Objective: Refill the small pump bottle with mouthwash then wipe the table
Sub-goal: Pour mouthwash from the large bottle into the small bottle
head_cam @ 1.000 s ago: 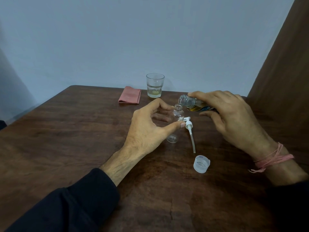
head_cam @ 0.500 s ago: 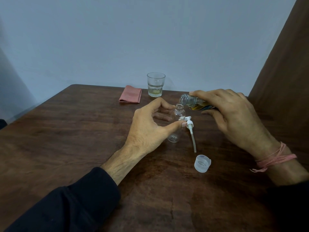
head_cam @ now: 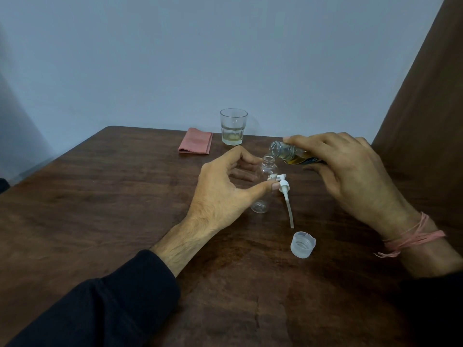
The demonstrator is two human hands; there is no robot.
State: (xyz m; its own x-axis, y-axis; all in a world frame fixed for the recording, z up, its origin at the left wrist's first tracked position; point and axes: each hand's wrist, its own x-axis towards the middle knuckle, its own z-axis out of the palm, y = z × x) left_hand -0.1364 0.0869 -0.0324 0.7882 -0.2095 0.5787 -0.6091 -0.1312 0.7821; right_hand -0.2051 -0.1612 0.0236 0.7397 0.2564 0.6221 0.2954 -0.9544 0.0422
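Note:
A small clear pump bottle [head_cam: 265,176] stands upright with its neck uncapped in the middle of the brown table [head_cam: 100,209]. My left hand [head_cam: 225,189] grips it between thumb and fingers. My right hand [head_cam: 350,171] holds the mouthwash bottle [head_cam: 288,152] tipped over, its mouth just above the small bottle's neck. The white pump head with its tube [head_cam: 286,196] lies on the table right of the small bottle. The clear mouthwash cap [head_cam: 302,244] lies nearer to me.
A folded pink cloth [head_cam: 196,141] lies at the table's far side. Next to it stands a glass [head_cam: 233,126] with a little yellowish liquid. A wall is behind the table; a brown panel [head_cam: 426,108] rises on the right.
The mouthwash bottle has tipped a little lower, its mouth now closer over the small bottle's neck. My left hand has kept its grip.

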